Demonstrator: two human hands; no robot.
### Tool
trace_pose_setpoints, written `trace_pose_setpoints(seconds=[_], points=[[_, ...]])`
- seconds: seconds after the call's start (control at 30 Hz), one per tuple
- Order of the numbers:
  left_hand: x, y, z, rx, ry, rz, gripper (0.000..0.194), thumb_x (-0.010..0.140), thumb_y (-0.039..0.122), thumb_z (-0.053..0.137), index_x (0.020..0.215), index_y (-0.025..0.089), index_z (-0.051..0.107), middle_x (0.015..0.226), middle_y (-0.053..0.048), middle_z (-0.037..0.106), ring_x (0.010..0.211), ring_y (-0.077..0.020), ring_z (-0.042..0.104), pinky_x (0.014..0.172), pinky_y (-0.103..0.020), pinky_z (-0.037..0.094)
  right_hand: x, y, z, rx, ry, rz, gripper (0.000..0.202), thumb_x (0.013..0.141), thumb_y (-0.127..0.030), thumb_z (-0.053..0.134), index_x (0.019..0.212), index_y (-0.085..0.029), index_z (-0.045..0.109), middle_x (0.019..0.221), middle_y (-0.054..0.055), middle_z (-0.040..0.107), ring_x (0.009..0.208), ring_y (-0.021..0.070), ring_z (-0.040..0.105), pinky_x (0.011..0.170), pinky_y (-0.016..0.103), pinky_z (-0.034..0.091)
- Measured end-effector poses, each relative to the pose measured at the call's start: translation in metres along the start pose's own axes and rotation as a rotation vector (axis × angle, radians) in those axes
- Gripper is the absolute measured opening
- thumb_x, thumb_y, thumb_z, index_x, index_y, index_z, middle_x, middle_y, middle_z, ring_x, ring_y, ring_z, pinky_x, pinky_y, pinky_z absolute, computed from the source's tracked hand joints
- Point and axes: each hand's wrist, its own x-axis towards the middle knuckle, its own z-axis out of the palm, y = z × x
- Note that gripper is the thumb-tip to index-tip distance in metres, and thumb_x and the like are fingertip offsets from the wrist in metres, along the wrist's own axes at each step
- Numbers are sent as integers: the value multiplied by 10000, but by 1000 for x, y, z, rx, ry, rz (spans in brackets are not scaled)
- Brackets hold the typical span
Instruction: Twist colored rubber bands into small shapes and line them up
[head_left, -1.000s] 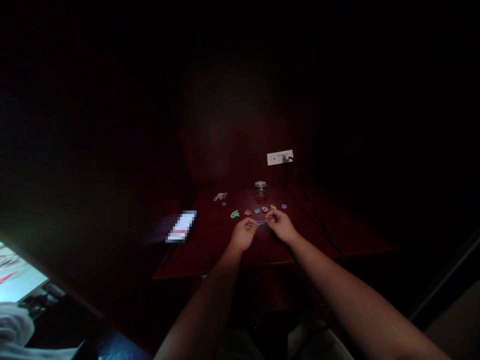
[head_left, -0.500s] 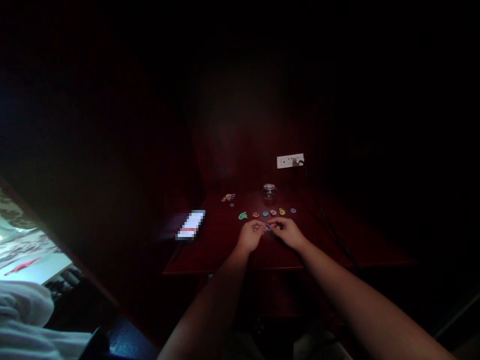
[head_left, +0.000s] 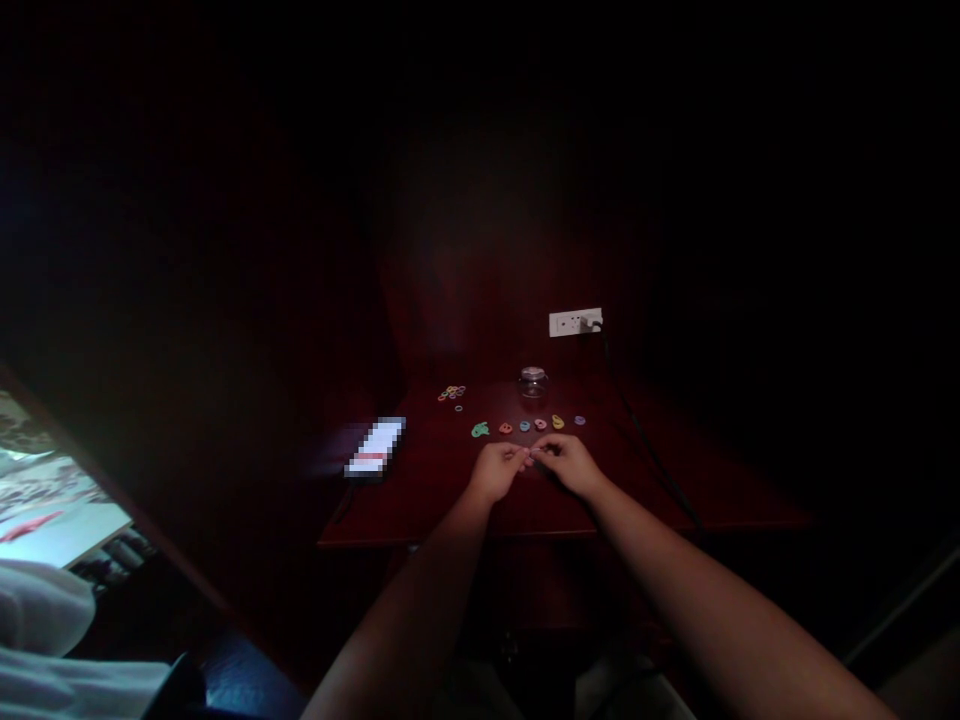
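My left hand [head_left: 496, 470] and my right hand [head_left: 570, 463] meet over the near part of the table, fingers pinched together. Between their fingertips is a small light purple hair tie [head_left: 533, 452], mostly hidden by the fingers. Just beyond the hands runs a row of little hair-tie piles: green [head_left: 480, 429], orange [head_left: 506, 428], blue [head_left: 525, 426], pink [head_left: 540, 425], yellow [head_left: 558, 423] and purple [head_left: 580, 420]. Farther back on the left lies a mixed heap of hair ties [head_left: 451, 393], with a single hair tie [head_left: 459, 408] in front of it.
A clear lidded jar [head_left: 532, 388] stands behind the row. To the left lies a phone [head_left: 376, 447] with a lit screen. A black cable [head_left: 646, 440] runs from the wall socket [head_left: 575, 322] down across the right side of the dark red table [head_left: 420, 510].
My hands have come closer together, and less of the light purple hair tie shows between them. The whole view has shifted slightly, so things appear a little farther left.
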Motion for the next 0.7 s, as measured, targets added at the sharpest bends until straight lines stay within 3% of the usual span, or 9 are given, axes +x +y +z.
trace_pose_setpoints(seconds=[0.23,0.4,0.5,0.6,0.7], points=[[-1,-1,2,2,25,0,246,725,332,491,701,104,579,664,-71,635,555,-101,538,551,-215,418,-1,-4,-2,52,41,37,186,644,-312,561,663,-129,593,540,-8,527,487,91,440,466,207,330],[2,-7,2,-53,101,-24,213,771,300,421,739,116,522,656,-63,625,540,-93,534,532,-213,410,-1,-1,-3,157,115,154,220,625,-355,573,678,-142,556,471,-35,469,405,83,408,409,205,308],[3,-8,2,-84,168,-5,180,761,279,444,726,118,518,683,-59,617,576,-92,542,557,-210,418,-1,-1,-2,191,171,136,256,629,-381,568,728,-146,543,555,-7,520,419,80,421,415,206,326],[3,-8,2,-97,173,1,120,722,235,501,717,120,536,691,-51,612,615,-95,549,576,-201,420,-3,-3,0,141,115,66,340,611,-362,599,866,-141,556,695,28,572,458,75,435,432,201,340],[2,-7,3,-113,125,-16,101,702,211,523,731,117,546,659,-43,606,589,-94,546,553,-196,419,-5,-6,2,-13,4,19,315,641,-342,581,878,-133,596,639,22,578,477,88,450,451,205,348]])
